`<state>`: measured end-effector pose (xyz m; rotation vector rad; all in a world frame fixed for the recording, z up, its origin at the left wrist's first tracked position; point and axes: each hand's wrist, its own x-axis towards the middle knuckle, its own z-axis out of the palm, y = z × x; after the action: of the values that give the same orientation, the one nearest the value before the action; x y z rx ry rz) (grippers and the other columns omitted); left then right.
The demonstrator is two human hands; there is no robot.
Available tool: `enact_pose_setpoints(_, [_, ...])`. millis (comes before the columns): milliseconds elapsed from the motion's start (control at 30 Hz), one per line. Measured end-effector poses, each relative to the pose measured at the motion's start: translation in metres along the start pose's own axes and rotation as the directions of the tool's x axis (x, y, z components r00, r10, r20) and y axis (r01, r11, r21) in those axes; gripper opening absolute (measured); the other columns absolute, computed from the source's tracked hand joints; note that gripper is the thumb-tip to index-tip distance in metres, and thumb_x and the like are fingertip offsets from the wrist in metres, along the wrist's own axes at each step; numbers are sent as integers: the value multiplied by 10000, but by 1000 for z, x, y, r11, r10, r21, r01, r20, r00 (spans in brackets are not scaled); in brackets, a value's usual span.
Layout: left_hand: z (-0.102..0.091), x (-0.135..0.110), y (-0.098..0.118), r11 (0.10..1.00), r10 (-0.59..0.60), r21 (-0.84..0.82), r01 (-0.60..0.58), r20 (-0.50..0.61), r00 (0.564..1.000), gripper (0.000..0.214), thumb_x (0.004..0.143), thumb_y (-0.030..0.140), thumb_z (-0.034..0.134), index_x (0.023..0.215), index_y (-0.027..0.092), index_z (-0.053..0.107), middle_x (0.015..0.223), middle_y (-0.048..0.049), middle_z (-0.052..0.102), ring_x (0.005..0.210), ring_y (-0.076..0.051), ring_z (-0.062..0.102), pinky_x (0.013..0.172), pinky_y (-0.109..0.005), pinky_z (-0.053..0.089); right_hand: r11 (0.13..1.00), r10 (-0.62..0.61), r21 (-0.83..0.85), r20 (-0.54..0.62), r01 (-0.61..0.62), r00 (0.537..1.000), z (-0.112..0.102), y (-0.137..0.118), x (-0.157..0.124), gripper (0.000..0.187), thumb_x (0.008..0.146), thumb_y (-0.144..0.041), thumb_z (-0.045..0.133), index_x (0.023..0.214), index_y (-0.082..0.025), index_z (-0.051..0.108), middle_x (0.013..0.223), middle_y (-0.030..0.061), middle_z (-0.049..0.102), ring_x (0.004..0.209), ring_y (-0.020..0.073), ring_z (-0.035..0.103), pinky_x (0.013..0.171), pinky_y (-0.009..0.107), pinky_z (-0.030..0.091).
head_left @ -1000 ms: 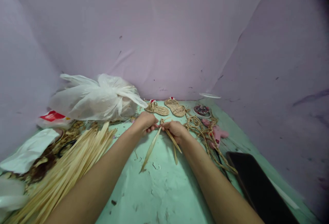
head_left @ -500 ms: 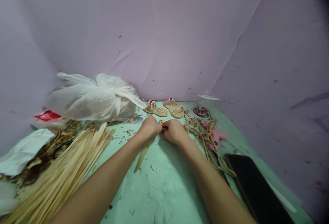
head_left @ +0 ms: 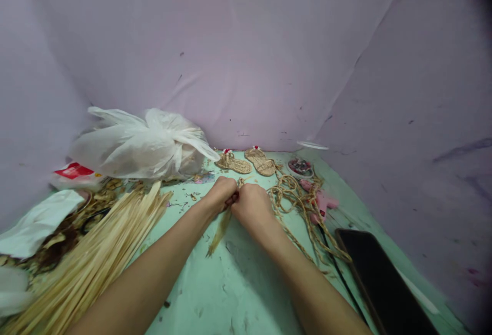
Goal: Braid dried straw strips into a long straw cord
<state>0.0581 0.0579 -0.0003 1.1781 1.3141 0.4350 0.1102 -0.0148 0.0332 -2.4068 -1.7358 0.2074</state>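
Observation:
My left hand [head_left: 223,193] and my right hand [head_left: 251,204] meet over the middle of the green surface, fingers closed and pressed together. Between them they grip a dried fibre strip [head_left: 219,235], whose pale, frayed end hangs down toward me below my left hand. The part inside my fingers is hidden. Just behind my hands lie two small woven sandals [head_left: 233,163] with red and white trim. A tangled braided fibre rope [head_left: 286,186] lies right of my right hand, one length running toward my right forearm.
At left are a bundle of pale dried strips [head_left: 103,248], a knotted white plastic bag [head_left: 142,145] and a white sheet [head_left: 38,224]. To the right are a pink glue gun [head_left: 323,201], a tub of beads [head_left: 300,166] and a black phone [head_left: 384,278]. Lilac walls enclose the surface.
My right hand has moved slightly left and toward me, turning over closer against my left hand. The hanging strip end has shifted a little right. More of the rope shows beside my right forearm.

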Motion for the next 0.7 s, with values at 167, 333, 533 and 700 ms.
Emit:
enact_pose_setpoints(167, [-10,-3,3,994,34,107,-39,49,998,208,517,58,462,441,182,314,286,69,228,280,-48,211,336,-192,101,1000,-29,11,72,28,997,-7,-4,-7,246,655,-174,516,839,-123,670,815,153,652,784,206,597,663,252,392])
enact_pose_setpoints(333, [-19,-14,16,967,21,246,-65,175,984,204,529,81,507,429,160,348,302,66,272,283,-29,197,330,-185,94,974,-38,225,83,18,996,-24,24,11,149,608,-206,536,653,-158,670,583,48,605,607,161,563,523,222,348])
enact_pose_setpoints(533, [-28,-3,15,964,-34,264,-44,281,959,229,556,162,538,458,165,330,347,79,256,288,-12,169,326,-174,65,811,143,569,35,-138,989,2,47,42,143,620,-128,505,677,-112,635,510,12,541,500,100,495,475,186,337])
enact_pose_setpoints(700, [-34,14,9,987,-29,158,-41,418,908,246,550,188,549,494,171,310,398,86,246,301,0,142,331,-163,40,698,110,685,186,-209,976,18,34,41,74,614,-135,515,566,-117,568,461,6,503,452,97,473,445,190,342])
